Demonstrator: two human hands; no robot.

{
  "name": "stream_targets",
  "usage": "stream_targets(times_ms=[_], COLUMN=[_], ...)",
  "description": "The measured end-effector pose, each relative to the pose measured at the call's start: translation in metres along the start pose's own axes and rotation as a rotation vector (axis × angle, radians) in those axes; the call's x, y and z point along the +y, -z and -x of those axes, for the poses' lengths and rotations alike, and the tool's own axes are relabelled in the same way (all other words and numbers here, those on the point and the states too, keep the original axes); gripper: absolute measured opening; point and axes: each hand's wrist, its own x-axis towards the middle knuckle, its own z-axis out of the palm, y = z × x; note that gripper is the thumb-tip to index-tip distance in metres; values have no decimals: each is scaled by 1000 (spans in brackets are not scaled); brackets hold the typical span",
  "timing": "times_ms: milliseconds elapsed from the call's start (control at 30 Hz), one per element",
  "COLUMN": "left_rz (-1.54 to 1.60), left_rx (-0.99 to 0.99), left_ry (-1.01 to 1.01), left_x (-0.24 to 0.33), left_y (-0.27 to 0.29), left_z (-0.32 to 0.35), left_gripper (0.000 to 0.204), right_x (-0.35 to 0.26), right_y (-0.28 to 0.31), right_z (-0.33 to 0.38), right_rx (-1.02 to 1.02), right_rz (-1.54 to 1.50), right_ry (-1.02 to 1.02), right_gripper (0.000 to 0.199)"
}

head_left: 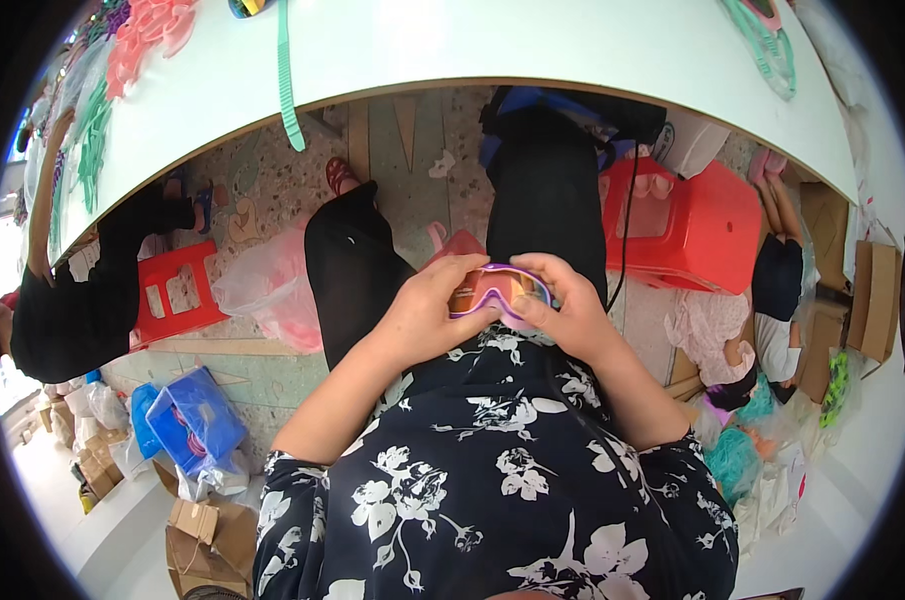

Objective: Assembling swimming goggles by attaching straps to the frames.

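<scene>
Above my lap I hold a pair of swim goggles [495, 284] with a purple rim and an orange-tinted lens. My left hand [438, 305] is closed on one side of them, its thumb along the lower edge. Round the other side my right hand [563, 300] is closed too, with the thumb pressed near the lens. Some pink material shows under the nose part. Whether a strap is attached I cannot tell.
A white table [393, 45] curves across the top, with a green strap [287, 80] hanging over its edge. Red plastic stools [708, 225] stand on the floor. A pink-filled plastic bag [273, 285] and a blue bin [198, 420] lie left. Other people sit on both sides.
</scene>
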Motion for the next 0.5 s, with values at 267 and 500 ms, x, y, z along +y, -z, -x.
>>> stream_targets(times_ms=[267, 500], left_rz=[-129, 208], left_rx=[88, -3], left_ry=[-342, -440], left_x=[53, 69], left_y=[53, 50], left_z=[-25, -32], left_gripper=[49, 49], right_x=[-35, -59], right_y=[16, -7], right_z=[-82, -75], right_rx=[-225, -294], right_rz=[61, -74], right_ry=[231, 329], right_gripper=[41, 25])
